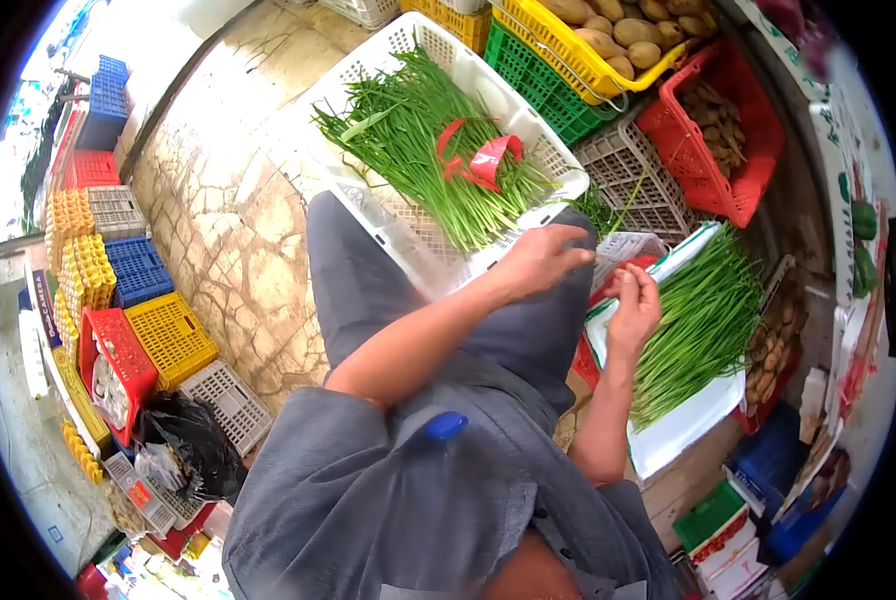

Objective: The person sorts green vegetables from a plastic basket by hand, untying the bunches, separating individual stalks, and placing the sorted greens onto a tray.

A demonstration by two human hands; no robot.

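Observation:
My left hand point(543, 262) is over my thigh, by the near edge of a white plastic crate point(363, 215). Its fingers are partly bent and apart, and I see nothing in them. In that crate lies a heap of long green chives point(433, 140), with a red strip point(486, 163) curled on top. My right hand point(635, 308) is raised, its thumb and fingertips pinched together; what they hold, if anything, is too small to make out. Just beside it, more chives point(698, 320) lie on a white tray point(663, 445). Something red point(608, 288) shows behind the right fingers.
Potatoes point(623, 30) fill a yellow crate, above a green crate point(528, 85). A red basket point(668, 130) with brown roots stands at right. Along the left are egg trays point(86, 270), a yellow crate point(171, 340) and a black plastic bag point(193, 440). The floor point(238, 220) is cracked stone.

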